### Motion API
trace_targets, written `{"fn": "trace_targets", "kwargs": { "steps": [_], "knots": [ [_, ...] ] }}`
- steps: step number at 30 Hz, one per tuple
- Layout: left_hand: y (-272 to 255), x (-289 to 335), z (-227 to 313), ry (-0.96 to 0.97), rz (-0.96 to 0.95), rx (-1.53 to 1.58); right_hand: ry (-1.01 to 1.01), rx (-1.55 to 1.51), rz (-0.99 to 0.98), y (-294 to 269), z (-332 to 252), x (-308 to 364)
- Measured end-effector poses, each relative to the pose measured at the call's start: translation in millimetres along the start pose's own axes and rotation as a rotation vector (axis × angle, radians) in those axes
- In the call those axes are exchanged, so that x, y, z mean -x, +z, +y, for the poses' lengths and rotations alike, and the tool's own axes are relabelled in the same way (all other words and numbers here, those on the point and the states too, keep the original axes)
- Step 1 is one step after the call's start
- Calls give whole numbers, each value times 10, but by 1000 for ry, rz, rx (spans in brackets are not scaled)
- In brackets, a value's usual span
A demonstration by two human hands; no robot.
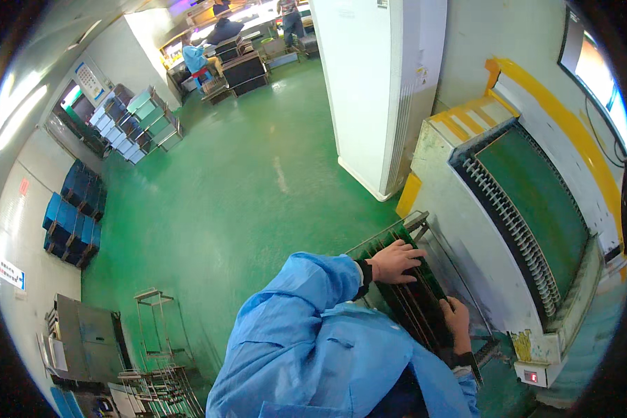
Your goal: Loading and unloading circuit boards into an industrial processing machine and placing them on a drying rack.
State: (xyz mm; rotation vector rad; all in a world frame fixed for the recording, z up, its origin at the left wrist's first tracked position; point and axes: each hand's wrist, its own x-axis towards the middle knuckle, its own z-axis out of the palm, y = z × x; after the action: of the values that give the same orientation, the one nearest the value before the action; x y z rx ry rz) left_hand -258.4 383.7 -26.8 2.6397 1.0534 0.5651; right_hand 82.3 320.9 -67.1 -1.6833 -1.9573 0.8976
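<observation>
A green floor (223,188) stretched past a pale machine (460,237) and a tall white cabinet (359,90). Beside the machine, a metal rack (417,221) held dark panels (405,304) on edge. The left hand (395,262) lay across their tops, fingers spread; the right hand (457,319) curled at their side, its fingers' grip impossible to tell.

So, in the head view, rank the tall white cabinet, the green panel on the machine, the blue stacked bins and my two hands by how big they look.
1. Tall white cabinet
2. Green panel
3. Blue stacked bins
4. Left hand and right hand: too alike to rank.
</observation>
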Motion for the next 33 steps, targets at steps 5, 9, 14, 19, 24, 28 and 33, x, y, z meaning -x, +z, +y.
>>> {"fn": "trace_targets", "kwargs": {
  "steps": [5,9,14,19,24,28,33],
  "knots": [
    [-32,21,36,-16,20,11,-18,31,68,-66,14,-111],
    [-40,24,45,-30,11,15,31,322,76,-95,39,-192],
    [6,34,20,-38,35,7,91,399,37,-40,24,-192],
    [24,17,9,-15,119,-7,90,394,53,2,121,-182],
    [8,-19,-16,-2,43,-16,89,362,92,44,323,-241],
    [39,31,-39,34,105,15,162,347,10,-18,188,-254],
    [40,60,-42,44,123,23,177,395,-15,26,312,-276]
  ]
}}
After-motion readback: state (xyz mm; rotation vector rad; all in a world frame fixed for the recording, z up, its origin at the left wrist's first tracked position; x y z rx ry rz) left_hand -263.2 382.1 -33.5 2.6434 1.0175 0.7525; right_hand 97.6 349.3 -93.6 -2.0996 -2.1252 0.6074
